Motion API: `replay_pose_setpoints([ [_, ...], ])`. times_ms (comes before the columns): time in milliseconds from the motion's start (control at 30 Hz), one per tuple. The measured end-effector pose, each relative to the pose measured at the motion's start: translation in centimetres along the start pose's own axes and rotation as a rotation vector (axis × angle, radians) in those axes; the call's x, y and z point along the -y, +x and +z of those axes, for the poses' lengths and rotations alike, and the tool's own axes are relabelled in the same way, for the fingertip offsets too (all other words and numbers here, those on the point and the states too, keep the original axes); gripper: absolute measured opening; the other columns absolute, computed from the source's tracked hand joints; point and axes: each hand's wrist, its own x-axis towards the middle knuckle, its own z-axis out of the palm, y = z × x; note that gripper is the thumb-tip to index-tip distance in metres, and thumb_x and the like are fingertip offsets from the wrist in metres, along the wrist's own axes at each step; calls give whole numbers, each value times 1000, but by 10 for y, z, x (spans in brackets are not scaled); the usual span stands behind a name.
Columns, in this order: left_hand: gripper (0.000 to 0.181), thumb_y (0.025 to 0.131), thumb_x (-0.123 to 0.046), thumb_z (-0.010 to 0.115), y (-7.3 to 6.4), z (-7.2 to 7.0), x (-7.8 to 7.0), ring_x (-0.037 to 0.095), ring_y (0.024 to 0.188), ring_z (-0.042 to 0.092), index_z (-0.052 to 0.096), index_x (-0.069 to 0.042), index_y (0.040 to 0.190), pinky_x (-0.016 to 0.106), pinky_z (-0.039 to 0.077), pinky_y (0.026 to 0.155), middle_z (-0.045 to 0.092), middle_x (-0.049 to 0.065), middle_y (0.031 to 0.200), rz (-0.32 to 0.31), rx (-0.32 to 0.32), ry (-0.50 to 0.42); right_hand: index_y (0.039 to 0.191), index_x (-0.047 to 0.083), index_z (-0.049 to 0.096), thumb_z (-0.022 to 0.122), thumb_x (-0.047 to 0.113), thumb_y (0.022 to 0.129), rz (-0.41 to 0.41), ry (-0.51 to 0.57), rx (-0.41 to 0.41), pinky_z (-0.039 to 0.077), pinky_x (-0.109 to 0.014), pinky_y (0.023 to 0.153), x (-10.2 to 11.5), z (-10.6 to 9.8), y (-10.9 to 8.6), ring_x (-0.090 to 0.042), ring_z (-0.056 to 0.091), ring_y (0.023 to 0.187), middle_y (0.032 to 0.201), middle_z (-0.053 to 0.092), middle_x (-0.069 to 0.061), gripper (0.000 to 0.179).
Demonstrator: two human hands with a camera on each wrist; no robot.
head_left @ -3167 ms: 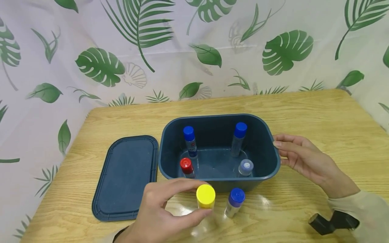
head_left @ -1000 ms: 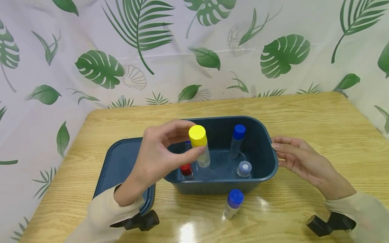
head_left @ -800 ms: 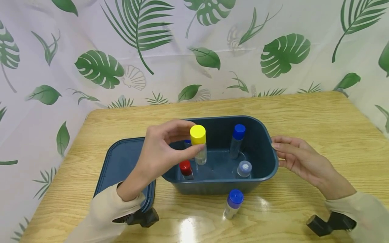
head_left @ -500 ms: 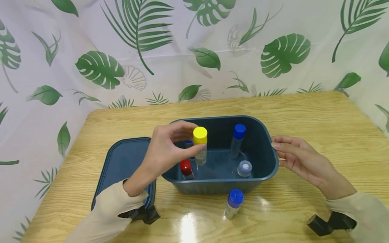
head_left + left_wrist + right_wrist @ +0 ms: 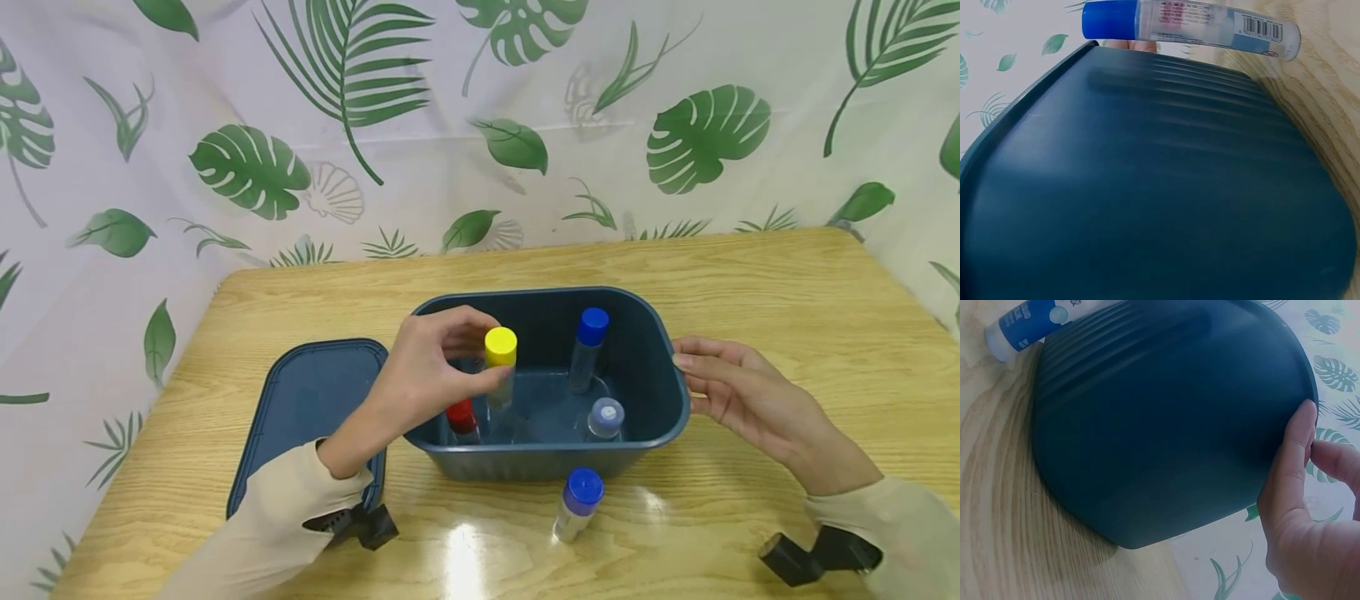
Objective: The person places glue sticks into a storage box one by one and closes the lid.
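My left hand (image 5: 438,367) pinches a clear glue stick with a yellow cap (image 5: 501,345) between thumb and fingers, upright inside the dark blue bin (image 5: 540,461). Whether its base touches the bin floor I cannot tell. A red-capped glue stick (image 5: 462,417) stands just below my left thumb; the blue-capped one behind it is covered by my hand. At the bin's right end, my right hand (image 5: 757,400) pinches the rim, thumb on one side and fingers on the other, as the right wrist view shows. My left hand is hidden in the left wrist view.
Inside the bin's right half stand a blue-capped glue stick (image 5: 591,342) and a pale-capped one (image 5: 604,418). Another blue-capped glue stick (image 5: 577,504) stands on the table in front. The bin's lid (image 5: 315,392) lies flat at the left, partly under my left arm.
My left hand has carried the yellow-capped glue stick from in front of the bin into it, then moved slightly right and lower. My right hand stays at the rim.
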Motion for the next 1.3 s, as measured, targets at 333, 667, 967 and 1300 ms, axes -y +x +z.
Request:
replay_pose_setpoints([
  [333,26,76,-6,80,5,3,1,16,86,71,68,-4,100,32,57,80,71,7,97,-13,66,64,117,-2,59,25,-9,101,0,-4,-11,56,-33,82,-1,0,-1,-20,66,101,110,65,-10,38],
  [667,25,77,-8,80,10,6,-1,15,84,70,71,-2,100,26,57,77,71,7,96,-52,156,183,117,-2,59,26,-9,101,5,-10,-22,57,-33,82,-1,1,-1,-20,66,100,110,65,-10,38],
  [967,26,75,-3,79,11,8,-1,16,86,70,69,-2,99,25,56,78,71,7,96,-74,193,208,117,-2,59,25,-9,101,5,-6,-16,56,-33,82,-1,1,-1,-20,66,100,110,64,-10,38],
  [1300,26,75,-2,79,12,9,0,17,86,70,69,-2,98,25,57,78,71,7,95,-81,214,238,117,-2,59,25,-9,101,2,-1,-18,56,-33,82,-1,1,-1,-20,66,100,110,65,-11,38],
])
